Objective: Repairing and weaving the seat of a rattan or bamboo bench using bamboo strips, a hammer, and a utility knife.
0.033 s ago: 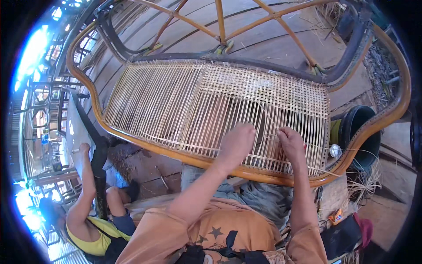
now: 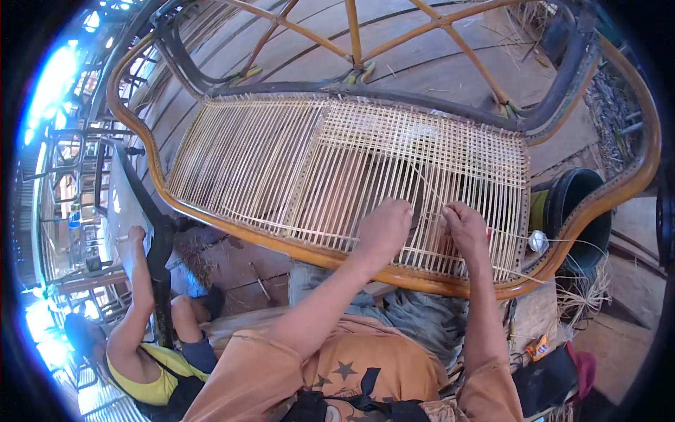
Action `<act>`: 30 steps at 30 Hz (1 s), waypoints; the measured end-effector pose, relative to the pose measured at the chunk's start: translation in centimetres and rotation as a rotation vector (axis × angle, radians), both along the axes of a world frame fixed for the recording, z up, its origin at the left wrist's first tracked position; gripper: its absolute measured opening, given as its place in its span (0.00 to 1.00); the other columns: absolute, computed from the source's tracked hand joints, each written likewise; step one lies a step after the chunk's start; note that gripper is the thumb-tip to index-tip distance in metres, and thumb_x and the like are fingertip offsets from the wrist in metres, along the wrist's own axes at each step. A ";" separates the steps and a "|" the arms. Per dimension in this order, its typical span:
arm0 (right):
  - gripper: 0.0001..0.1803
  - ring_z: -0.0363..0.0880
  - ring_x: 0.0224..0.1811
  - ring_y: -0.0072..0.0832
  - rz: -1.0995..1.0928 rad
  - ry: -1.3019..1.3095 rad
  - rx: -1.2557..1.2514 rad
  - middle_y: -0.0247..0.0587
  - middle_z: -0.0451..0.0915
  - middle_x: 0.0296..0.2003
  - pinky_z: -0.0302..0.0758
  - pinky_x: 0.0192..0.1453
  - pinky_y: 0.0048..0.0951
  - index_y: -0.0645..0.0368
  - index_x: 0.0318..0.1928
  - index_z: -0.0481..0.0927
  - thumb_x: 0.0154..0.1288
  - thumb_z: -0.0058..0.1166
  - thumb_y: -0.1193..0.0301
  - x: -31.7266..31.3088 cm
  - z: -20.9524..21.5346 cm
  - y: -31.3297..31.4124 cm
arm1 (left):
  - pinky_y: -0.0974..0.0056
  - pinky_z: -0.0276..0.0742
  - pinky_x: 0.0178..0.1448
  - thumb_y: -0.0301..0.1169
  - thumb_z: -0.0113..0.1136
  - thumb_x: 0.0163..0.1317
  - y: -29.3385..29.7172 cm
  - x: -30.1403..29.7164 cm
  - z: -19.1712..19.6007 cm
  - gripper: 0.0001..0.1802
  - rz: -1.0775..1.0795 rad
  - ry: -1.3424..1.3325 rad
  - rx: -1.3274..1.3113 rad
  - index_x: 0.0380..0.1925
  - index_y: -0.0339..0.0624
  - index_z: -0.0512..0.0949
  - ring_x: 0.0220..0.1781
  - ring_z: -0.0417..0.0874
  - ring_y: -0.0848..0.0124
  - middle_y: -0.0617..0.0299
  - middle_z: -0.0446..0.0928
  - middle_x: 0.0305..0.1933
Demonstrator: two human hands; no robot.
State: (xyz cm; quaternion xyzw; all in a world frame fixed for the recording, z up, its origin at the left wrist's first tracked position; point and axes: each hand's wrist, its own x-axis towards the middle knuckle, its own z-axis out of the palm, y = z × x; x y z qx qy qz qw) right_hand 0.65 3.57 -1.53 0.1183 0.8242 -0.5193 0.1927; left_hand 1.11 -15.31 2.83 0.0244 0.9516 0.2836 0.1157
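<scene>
A curved rattan bench seat (image 2: pixel 232 155) lies across my lap, its frame filled with pale cane strands. Long strands run front to back; at the back right, crosswise strands form a tight woven grid (image 2: pixel 450 144). Over the more open right section, my left hand (image 2: pixel 385 226) is closed, its knuckles hiding whatever the fingers hold. Just right of it, my right hand (image 2: pixel 465 225) pinches thumb against fingers. A loose cane strand (image 2: pixel 426 181) curves down from the woven grid to these fingertips. Several crosswise strands also cross the seat near its front rail (image 2: pixel 316 258).
Right of the seat stands a dark green bucket (image 2: pixel 589 225), with loose cane ends (image 2: pixel 583 292) hanging nearby. A white ball-like item (image 2: pixel 538 241) sits by the seat's right edge. At left, another person (image 2: pixel 151 352) in yellow grips a dark frame (image 2: pixel 160 239).
My left hand has shifted very slightly to the right and down. My right hand and the seat look nearly the same.
</scene>
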 end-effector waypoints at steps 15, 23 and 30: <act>0.14 0.81 0.30 0.46 0.084 -0.016 0.142 0.55 0.80 0.26 0.76 0.37 0.41 0.62 0.33 0.80 0.62 0.53 0.63 -0.5 1.8 0.1 | 0.54 0.77 0.39 0.37 0.62 0.56 1.1 -3.1 -1.5 0.13 0.072 -0.352 -0.102 0.28 0.36 0.81 0.32 0.82 0.54 0.48 0.80 0.28; 0.11 0.79 0.23 0.42 0.021 0.026 0.094 0.56 0.78 0.22 0.75 0.33 0.39 0.65 0.30 0.78 0.58 0.50 0.68 -0.4 0.7 1.1 | 0.53 0.78 0.42 0.35 0.58 0.56 0.5 -4.1 -1.0 0.11 0.035 -0.482 -0.027 0.29 0.38 0.83 0.34 0.83 0.53 0.47 0.81 0.29; 0.10 0.78 0.23 0.33 0.052 0.016 0.094 0.51 0.78 0.23 0.74 0.33 0.34 0.65 0.29 0.77 0.57 0.51 0.69 -0.3 1.2 1.1 | 0.58 0.78 0.39 0.35 0.56 0.57 0.7 -2.7 -1.6 0.12 -0.035 -0.261 -0.179 0.32 0.38 0.83 0.32 0.84 0.61 0.51 0.81 0.28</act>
